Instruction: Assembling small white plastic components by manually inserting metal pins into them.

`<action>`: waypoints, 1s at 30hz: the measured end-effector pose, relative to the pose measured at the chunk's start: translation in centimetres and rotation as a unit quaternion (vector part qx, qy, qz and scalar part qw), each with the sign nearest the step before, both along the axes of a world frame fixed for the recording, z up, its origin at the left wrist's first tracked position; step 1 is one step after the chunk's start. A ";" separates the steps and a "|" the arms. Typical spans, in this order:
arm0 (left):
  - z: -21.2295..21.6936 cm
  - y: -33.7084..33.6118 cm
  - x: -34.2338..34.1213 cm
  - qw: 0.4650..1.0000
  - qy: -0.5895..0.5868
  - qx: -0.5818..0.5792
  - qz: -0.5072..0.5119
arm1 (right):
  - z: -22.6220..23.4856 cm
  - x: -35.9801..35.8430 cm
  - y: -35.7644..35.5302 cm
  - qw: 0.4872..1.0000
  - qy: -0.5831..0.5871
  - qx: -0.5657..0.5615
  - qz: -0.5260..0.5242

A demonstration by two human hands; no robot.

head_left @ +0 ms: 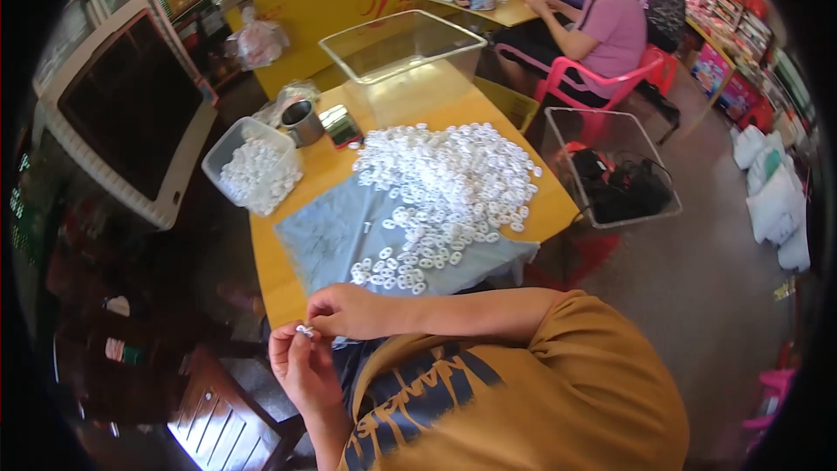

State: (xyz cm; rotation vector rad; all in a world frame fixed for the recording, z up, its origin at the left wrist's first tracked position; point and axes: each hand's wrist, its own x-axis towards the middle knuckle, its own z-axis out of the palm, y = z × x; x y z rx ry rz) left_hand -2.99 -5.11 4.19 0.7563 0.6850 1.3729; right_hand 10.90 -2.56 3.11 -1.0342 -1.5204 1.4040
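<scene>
"So, where are the hands working?"

"Just beyond the table's near left corner. The left hand (305, 371) is pinching a small white piece (304, 330) between thumb and fingertips, and the right hand (347, 311) is reaching across to it from the right."

"Is the right one gripping it too?"

"Its fingers are curling in right beside the piece, but I'm not able to tell whether they are grasping it or only touching."

"And the other pieces?"

"A big pile of white oval pieces (449, 179) is lying on the table (275, 283), partly over a grey cloth (323, 231), with a looser cluster (388, 270) spreading toward the near side. Far left, a clear tub (222, 141) is holding more small white parts (257, 170)."

"Which step are we seeing, then?"

"I'm judging it as handwork on one piece, perhaps fitting or fastening something; the fingers are hiding the detail."

"What is the next move calling for?"

"Probably the left pinch is needing to stay steady while the right fingertips are pressing or turning precisely."
</scene>
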 end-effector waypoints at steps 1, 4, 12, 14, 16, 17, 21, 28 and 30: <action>-0.7 0.2 -0.4 1.000 0.003 0.012 -0.012 | 0.4 -0.2 -0.4 1.000 -0.026 0.001 -0.014; -0.7 0.4 -0.7 0.998 -0.015 0.021 -0.051 | -0.4 -0.6 -1.0 0.998 -0.013 0.032 -0.049; -0.1 0.4 -0.7 0.999 -0.015 -0.022 -0.031 | -1.4 -1.1 -2.7 0.990 -0.044 0.074 -0.109; 0.0 0.0 -0.2 0.999 -0.009 -0.027 -0.032 | -1.8 -1.2 -3.2 0.985 -0.034 0.106 -0.129; -0.2 -0.2 0.2 0.998 -0.004 0.002 -0.070 | -2.1 -1.0 -3.7 0.982 -0.008 0.120 -0.149; -0.3 -0.2 0.4 0.997 -0.002 0.008 -0.071 | -2.0 -0.9 -3.9 0.977 0.017 0.131 -0.166; 0.0 -0.6 1.1 0.996 -0.025 0.021 -0.082 | -0.9 0.1 -4.9 0.973 0.028 0.156 -0.170; -0.1 -1.1 1.8 0.995 -0.045 0.046 -0.081 | -0.7 1.2 -5.6 0.975 0.053 0.160 -0.142; 0.2 -1.4 2.1 0.996 -0.050 0.043 -0.064 | -0.8 1.1 -5.8 0.971 0.037 0.179 -0.156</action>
